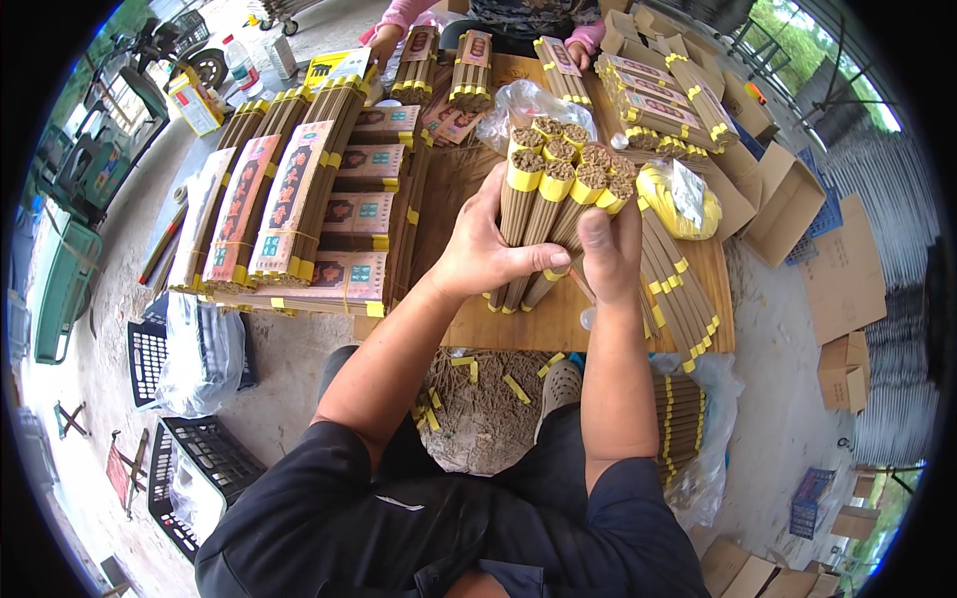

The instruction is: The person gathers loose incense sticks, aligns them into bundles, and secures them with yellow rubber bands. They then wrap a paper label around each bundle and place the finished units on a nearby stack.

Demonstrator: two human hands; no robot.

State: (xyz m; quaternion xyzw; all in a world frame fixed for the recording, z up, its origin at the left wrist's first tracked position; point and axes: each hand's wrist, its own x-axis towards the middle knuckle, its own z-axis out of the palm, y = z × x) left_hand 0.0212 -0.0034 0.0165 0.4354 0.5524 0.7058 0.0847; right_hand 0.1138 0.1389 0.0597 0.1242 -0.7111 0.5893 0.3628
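Note:
Between my two hands stands a cluster of several incense stick bundles (538,204), tilted slightly, each wrapped near its top with a yellow paper band. My left hand (488,239) is closed round the cluster's left side, its thumb across the front. On the right side my right hand (613,254) presses against it, thumb up near the yellow bands; its other fingers are mostly hidden. More yellow-banded bundles (678,284) lie fanned on the wooden table (474,324) beside my right hand. Left of my hands, labelled incense packs (299,204) are stacked in crossed layers.
Across the table a person's hands (384,45) in pink sleeves rest near labelled packs (472,70). A clear plastic bag (523,110) and a yellow roll in plastic (678,204) lie nearby. Cardboard boxes (783,204) stand right; black crates (204,463) sit on the floor left.

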